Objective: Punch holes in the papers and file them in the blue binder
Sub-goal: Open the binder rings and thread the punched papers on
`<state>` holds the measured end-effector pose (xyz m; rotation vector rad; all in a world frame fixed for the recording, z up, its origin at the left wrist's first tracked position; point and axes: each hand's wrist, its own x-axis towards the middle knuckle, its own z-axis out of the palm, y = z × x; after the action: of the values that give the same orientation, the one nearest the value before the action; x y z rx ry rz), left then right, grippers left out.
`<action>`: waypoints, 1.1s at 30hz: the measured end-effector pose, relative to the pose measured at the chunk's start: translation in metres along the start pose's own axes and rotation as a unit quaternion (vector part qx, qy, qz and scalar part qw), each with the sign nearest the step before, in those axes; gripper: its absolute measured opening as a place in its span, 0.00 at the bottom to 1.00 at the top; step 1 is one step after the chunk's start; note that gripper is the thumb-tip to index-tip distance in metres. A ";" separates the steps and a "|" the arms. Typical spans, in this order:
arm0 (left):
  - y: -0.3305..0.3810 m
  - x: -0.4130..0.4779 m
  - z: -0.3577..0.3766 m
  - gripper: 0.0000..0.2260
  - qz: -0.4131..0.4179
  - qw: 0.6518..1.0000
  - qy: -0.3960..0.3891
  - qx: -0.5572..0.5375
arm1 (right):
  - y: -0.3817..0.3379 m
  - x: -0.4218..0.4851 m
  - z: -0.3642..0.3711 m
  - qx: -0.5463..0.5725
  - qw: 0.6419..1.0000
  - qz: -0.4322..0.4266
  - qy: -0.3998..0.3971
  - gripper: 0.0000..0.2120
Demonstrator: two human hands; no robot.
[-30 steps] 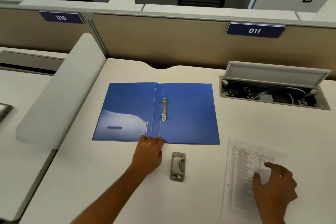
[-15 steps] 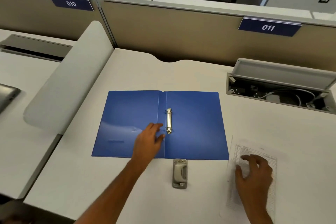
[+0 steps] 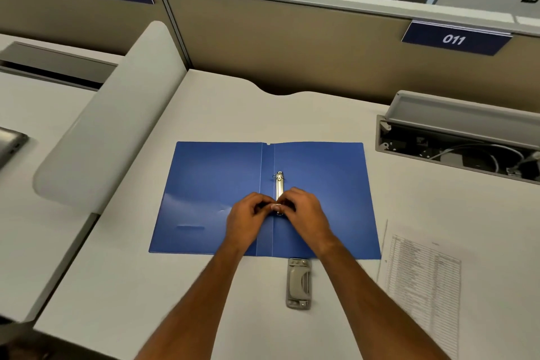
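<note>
Binder: the blue binder (image 3: 204, 184) lies open flat on the desk (image 3: 233, 108), under both hands.
Left: the left hand (image 3: 248, 222) has a narrow grip, its fingertips curled onto the near ring of the ring clasp (image 3: 279, 184).
Right: the right hand (image 3: 306, 216) pinches the same ring from the other side; the fingertips meet there.
Punch: the hole punch (image 3: 298, 283) is on the desk just nearer than the grip, between the forearms.
Sheets: the papers (image 3: 423, 278) lie flat, right of the grip.

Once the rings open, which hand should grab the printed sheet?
Likely the right hand: the printed sheet lies right of the blue binder, on its side; the left hand would have to cross over.
</note>
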<state>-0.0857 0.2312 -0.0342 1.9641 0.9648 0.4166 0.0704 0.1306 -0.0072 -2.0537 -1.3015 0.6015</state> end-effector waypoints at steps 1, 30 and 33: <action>-0.001 0.001 0.000 0.07 0.009 1.000 0.000 0.010 | 0.002 0.001 0.000 -0.006 1.000 -0.006 -0.007 0.08; 0.182 -0.166 0.141 0.17 -0.163 0.962 -0.194 -0.097 | 0.156 -0.346 -0.141 0.167 0.694 0.588 0.381 0.22; 0.185 -0.173 0.173 0.22 -0.233 0.950 -0.179 -0.108 | 0.149 -0.335 -0.147 0.207 0.721 0.557 0.356 0.24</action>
<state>-0.0053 -0.0565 0.0365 1.4839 1.0523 -0.0983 0.1242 -0.2600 0.0046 -2.1223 0.5893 0.4070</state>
